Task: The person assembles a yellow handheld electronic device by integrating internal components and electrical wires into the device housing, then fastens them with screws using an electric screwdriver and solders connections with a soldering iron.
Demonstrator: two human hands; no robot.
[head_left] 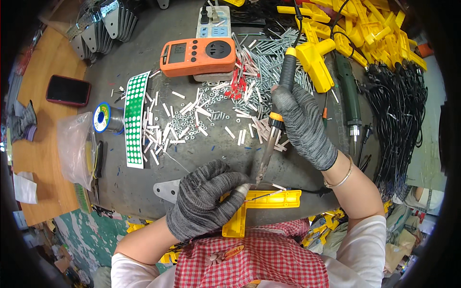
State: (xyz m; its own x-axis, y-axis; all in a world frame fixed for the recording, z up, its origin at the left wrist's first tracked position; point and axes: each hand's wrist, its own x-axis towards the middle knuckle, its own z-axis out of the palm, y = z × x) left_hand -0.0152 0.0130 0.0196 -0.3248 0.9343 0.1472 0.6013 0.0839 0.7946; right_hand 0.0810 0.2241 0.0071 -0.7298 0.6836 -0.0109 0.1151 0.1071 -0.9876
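Observation:
My right hand (301, 122), in a grey knit glove, grips a soldering iron (283, 91) by its black and orange handle. The iron points down, its tip just above a yellow T-shaped plastic part (276, 199) at the near table edge. My left hand (206, 199), also gloved, rests on that yellow part with fingers closed, pinching what looks like thin solder wire at the iron's tip. A thin wire lies along the part's top. The spot where the tip meets the part is partly hidden by my left fingers.
An orange meter (198, 56), a white power strip (213, 23), a solder spool (103, 117), a green dotted sheet (134, 117) and scattered white sleeves and screws lie behind. Yellow parts (365, 29), black cables (398, 110) and a green screwdriver (349, 93) sit right; a phone (68, 90) lies left.

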